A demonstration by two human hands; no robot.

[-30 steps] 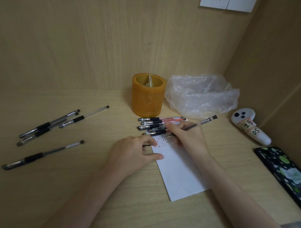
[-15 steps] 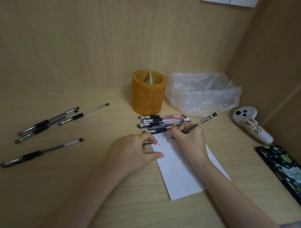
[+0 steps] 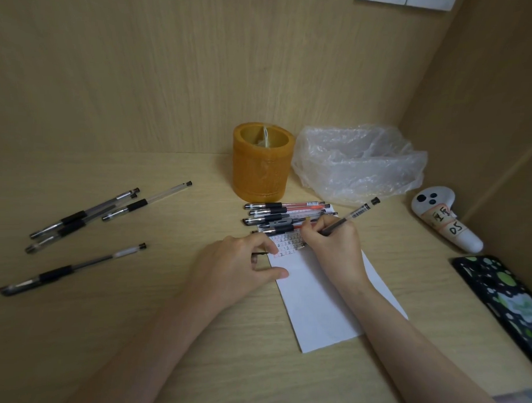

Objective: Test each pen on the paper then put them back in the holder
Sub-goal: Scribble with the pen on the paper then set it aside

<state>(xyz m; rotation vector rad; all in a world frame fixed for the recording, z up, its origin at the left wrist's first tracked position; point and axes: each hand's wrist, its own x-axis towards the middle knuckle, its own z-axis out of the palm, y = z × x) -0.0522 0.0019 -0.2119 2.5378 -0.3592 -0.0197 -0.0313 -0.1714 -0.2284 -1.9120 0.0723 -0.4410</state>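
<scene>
At frame centre, the right hand (image 3: pixel 332 249) is pinching a pen (image 3: pixel 353 216), its tip touching the paper (image 3: pixel 315 308). The left hand (image 3: pixel 238 269) is pressing the sheet's edge, fingers curled round a small dark object. The orange holder (image 3: pixel 261 168) is standing just above the pile of pens (image 3: pixel 285 217).

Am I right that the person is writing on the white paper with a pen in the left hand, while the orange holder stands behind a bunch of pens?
Not quite: the head view shows the pen gripped in the right hand, its tip on the white paper. The left hand rests on the paper's edge. The orange holder does stand behind the bunch of pens.
</scene>
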